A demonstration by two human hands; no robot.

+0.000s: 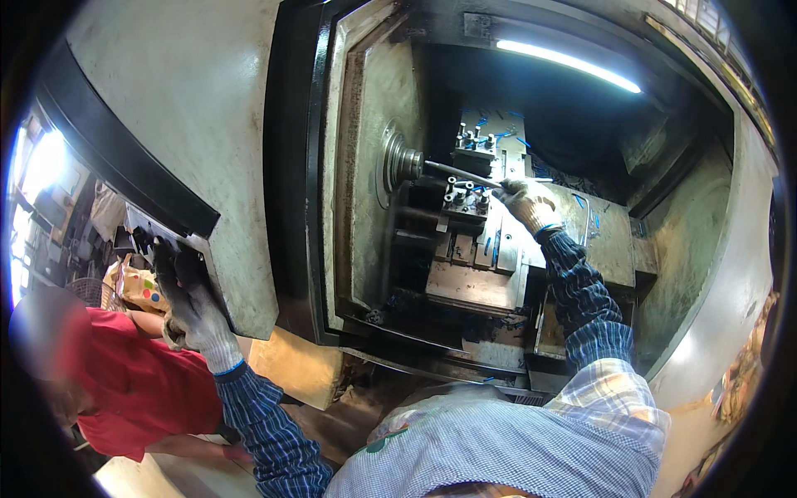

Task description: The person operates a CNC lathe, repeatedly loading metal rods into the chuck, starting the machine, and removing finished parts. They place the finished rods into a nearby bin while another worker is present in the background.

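Note:
My right hand, in a pale work glove, is closed around a thin metal rod inside the lathe. The rod's left end is at the mouth of the round spindle collet; how far it sits inside cannot be made out. Just below the rod stands a tool block with upright bolts, and a second tool block stands beyond it. My left hand, in a glove with dark, soiled fingers, is raised at the control panel on the left. Its fingers are stretched out, holding nothing visible.
Blue chips lie scattered over the slide and around the tool blocks. A lamp tube lights the machine's interior. A co-worker in a red shirt is close by my left arm. A yellowish box stands below the machine's panel.

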